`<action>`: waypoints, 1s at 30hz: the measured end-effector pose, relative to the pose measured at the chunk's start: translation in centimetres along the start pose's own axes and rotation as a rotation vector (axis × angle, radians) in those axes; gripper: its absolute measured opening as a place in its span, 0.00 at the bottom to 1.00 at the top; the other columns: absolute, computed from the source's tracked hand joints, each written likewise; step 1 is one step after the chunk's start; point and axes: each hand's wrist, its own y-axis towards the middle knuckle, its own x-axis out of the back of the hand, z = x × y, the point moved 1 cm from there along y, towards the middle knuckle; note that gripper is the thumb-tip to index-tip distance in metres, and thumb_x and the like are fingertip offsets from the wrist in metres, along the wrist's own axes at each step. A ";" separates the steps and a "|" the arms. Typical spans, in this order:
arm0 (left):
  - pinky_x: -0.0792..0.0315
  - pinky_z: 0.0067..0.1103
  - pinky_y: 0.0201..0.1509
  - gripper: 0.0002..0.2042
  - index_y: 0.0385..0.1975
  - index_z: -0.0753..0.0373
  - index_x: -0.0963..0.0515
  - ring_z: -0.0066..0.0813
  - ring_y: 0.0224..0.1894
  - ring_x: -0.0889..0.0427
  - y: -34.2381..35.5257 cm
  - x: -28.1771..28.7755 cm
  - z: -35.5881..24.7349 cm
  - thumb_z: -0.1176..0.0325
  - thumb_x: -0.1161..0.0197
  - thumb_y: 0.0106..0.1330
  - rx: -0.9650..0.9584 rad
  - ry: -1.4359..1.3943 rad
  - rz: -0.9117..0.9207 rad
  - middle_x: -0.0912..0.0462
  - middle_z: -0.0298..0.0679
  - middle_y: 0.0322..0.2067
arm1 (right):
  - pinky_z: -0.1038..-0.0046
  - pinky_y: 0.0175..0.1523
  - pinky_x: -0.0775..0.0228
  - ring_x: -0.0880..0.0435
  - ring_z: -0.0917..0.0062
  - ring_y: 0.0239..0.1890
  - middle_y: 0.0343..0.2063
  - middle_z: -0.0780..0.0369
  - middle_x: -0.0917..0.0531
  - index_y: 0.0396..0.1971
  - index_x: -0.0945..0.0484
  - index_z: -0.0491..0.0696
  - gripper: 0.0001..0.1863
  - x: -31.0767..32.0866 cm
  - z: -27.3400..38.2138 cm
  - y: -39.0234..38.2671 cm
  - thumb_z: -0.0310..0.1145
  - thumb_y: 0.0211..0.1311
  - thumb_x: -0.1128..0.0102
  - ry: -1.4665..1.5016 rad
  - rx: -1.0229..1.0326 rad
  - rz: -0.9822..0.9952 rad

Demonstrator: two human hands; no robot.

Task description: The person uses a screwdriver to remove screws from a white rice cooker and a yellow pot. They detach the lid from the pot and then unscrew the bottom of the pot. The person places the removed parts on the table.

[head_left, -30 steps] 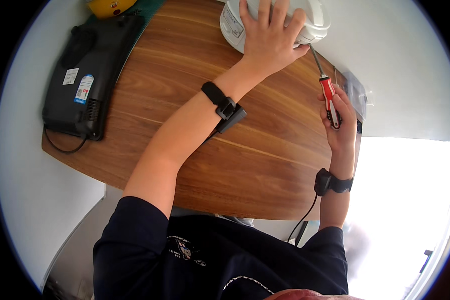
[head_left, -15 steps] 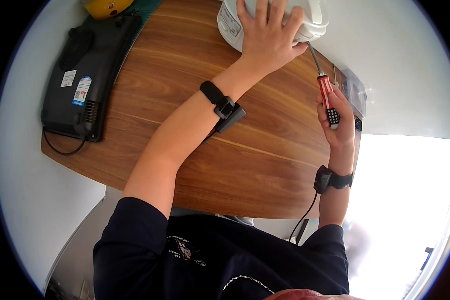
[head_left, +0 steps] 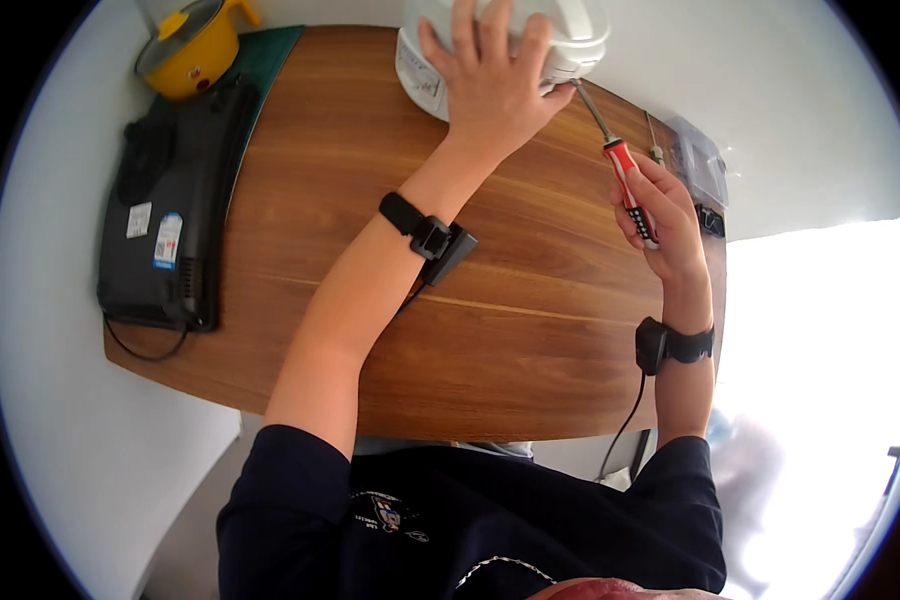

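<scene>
At the top, my left hand (head_left: pixel 495 100) grips a white rounded appliance (head_left: pixel 425 70), fingers spread over its top and thumb near the lower rim. My right hand (head_left: pixel 670 205), to the right, is closed around a red, white and black screwdriver (head_left: pixel 620 170). The shaft points up and left, its tip at the appliance's lower rim beside my left thumb; whether it sits in a screw or a seam I cannot tell. Each wrist wears a black strapped device.
The wooden desk (head_left: pixel 490 330) meets white walls. At left lie a black flat appliance (head_left: pixel 160 260) with a cord and a green mat (head_left: pixel 270 55), with a yellow pot (head_left: pixel 185 60) behind. A clear plastic box (head_left: pixel 705 170) is at the right edge, near a bright opening.
The view has rotated slightly, showing more of the yellow pot. The screwdriver's handle has turned in my right hand, while its tip stays at the appliance's rim.
</scene>
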 end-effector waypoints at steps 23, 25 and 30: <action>0.47 0.59 0.66 0.41 0.61 0.54 0.30 0.61 0.70 0.45 0.0 -1.9 0.6 0.49 0.18 0.46 -0.165 0.050 -0.072 0.36 0.48 0.60 | 0.58 0.50 0.23 0.14 0.54 0.43 0.40 0.53 0.11 0.54 0.19 0.44 0.21 3.2 -5.0 0.5 0.38 0.64 0.34 -0.886 0.198 -0.247; 0.47 0.58 0.66 0.41 0.60 0.53 0.30 0.60 0.70 0.45 0.0 -1.2 1.3 0.49 0.17 0.45 -0.167 0.073 -0.065 0.36 0.48 0.60 | 0.57 0.52 0.24 0.15 0.53 0.46 0.41 0.53 0.12 0.52 0.18 0.45 0.21 3.3 -6.1 1.6 0.38 0.62 0.33 -0.944 0.251 -0.267; 0.50 0.58 0.67 0.41 0.58 0.52 0.28 0.58 0.71 0.46 -0.5 -1.5 0.8 0.46 0.16 0.42 -0.128 0.069 -0.012 0.35 0.46 0.60 | 0.59 0.54 0.25 0.15 0.56 0.49 0.44 0.54 0.13 0.52 0.18 0.47 0.20 3.6 -8.2 2.8 0.34 0.60 0.31 -0.911 0.384 -0.270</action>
